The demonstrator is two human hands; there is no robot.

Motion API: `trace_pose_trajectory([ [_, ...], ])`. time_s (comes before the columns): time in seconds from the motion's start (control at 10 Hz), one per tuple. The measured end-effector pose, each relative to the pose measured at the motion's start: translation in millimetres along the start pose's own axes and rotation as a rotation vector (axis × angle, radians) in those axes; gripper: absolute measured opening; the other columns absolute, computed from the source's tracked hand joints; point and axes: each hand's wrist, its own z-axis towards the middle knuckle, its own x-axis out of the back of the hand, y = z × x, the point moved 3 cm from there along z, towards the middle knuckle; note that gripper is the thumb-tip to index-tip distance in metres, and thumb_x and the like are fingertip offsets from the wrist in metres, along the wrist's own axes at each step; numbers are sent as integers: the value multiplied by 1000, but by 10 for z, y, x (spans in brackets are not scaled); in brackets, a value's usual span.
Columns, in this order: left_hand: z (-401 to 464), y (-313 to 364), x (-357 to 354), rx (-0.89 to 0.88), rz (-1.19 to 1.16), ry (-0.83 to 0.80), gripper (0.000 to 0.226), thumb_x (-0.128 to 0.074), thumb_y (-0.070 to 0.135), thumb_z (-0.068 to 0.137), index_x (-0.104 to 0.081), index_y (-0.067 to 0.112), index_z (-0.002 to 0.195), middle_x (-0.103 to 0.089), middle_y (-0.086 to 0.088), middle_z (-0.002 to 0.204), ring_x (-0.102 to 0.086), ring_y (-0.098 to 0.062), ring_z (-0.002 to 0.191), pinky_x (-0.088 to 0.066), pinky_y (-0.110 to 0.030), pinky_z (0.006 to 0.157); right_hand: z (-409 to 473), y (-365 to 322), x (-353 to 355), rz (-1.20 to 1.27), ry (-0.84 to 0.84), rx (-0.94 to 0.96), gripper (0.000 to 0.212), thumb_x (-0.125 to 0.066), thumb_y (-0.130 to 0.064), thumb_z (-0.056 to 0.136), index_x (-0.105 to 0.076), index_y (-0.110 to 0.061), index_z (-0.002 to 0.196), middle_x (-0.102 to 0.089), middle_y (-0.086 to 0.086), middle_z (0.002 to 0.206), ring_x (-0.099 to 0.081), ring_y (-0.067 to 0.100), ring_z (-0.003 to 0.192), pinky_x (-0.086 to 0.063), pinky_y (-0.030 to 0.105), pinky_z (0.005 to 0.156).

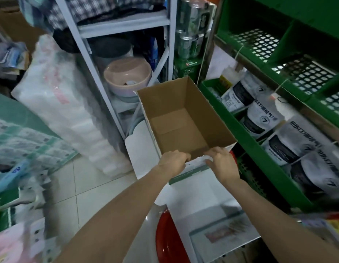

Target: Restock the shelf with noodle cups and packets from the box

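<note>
Head view. Fingers (185,155) of the left hand (174,162) are curling over the near rim of the box (184,118), gripping it; the right hand (221,164) is clasping the same rim just beside, probably to steady or shift the carton. Inside the box, only bare cardboard floor is showing, suggesting unloading is done. Right of the box, white noodle cups (259,116) are lying in the green shelf (246,137), some perforated tiers above showing bare. Left of the box, a pink basin (127,76) is sitting in a white rack.

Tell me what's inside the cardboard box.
Nothing shows inside the cardboard box: only its bare brown floor and walls. The left hand and right hand grip its near rim, hiding that bottom edge.
</note>
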Motion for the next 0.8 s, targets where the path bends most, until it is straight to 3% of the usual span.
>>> trace_pose_trajectory([
  [0.2, 196, 105, -84, 5, -25, 8, 23, -45, 23, 98, -61, 24, 115, -66, -5, 99, -61, -22, 80, -55, -32, 76, 159, 158, 2, -14, 15, -70, 24, -58, -21, 91, -67, -10, 111, -60, 12, 114, -52, 30, 106, -43, 36, 83],
  [0.3, 239, 89, -76, 29, -14, 32, 23, -44, 23, 99, -60, 25, 115, -66, -4, 100, -59, -20, 79, -50, -26, 67, 260, 143, -16, -63, 18, -112, 25, -54, -27, 93, -68, -13, 110, -58, 11, 111, -48, 28, 106, -39, 36, 82],
  [0.4, 251, 80, -47, 58, -25, 48, 24, -44, 23, 98, -60, 24, 116, -65, -4, 101, -52, -16, 74, -31, -17, 52, 317, 106, -2, -100, 7, -125, 26, -53, -30, 94, -67, -16, 110, -57, 9, 112, -47, 27, 108, -39, 37, 86],
  [0.5, 257, 100, -45, 71, -38, 36, 24, -45, 24, 98, -60, 23, 117, -65, -3, 103, -53, -15, 75, -31, -17, 51, 327, 107, 3, -131, -13, -125, 28, -52, -31, 94, -66, -15, 113, -57, 9, 114, -46, 27, 110, -39, 37, 89],
  [0.8, 240, 107, 51, 151, -168, 65, 20, -50, 30, 95, -61, 19, 107, -66, -4, 96, -61, -18, 81, -53, -30, 74, 255, 59, 20, -102, -96, -100, 23, -54, -20, 94, -64, -12, 113, -57, 7, 117, -45, 25, 112, -37, 35, 92],
])
